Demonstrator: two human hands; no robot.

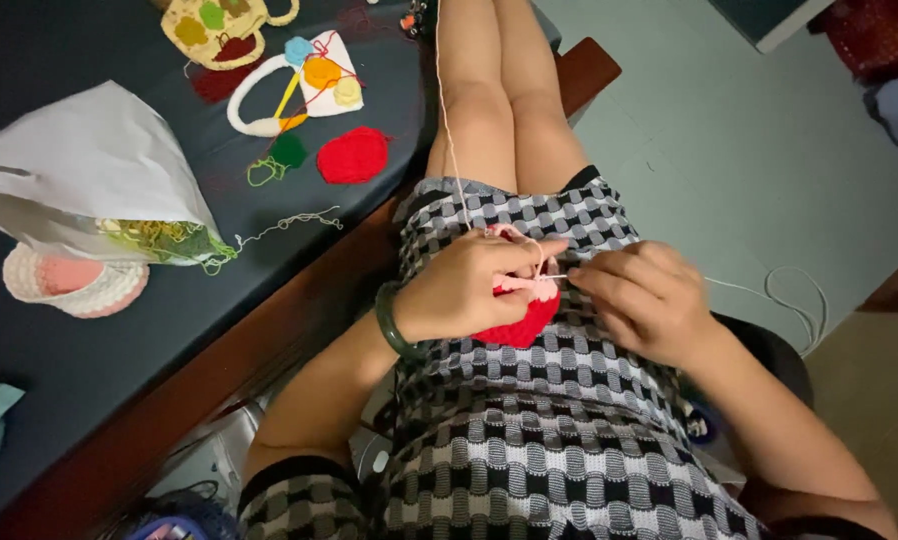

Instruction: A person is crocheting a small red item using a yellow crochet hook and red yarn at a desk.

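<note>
Your left hand [469, 285] grips red crochet piece [519, 325], pink edging on top; your right hand [644, 295] at 3 o'clock pinches hook [559, 277]; yarn strand [449, 120] runs toward 12.

white bag [89, 160], red crochet circle [353, 156], pink-white basket [74, 285], dark table [169, 330]

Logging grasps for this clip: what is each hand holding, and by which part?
The left hand pinches the red crocheted piece at its pink upper edge. The right hand grips a thin crochet hook at that edge; its handle is hidden.
</note>
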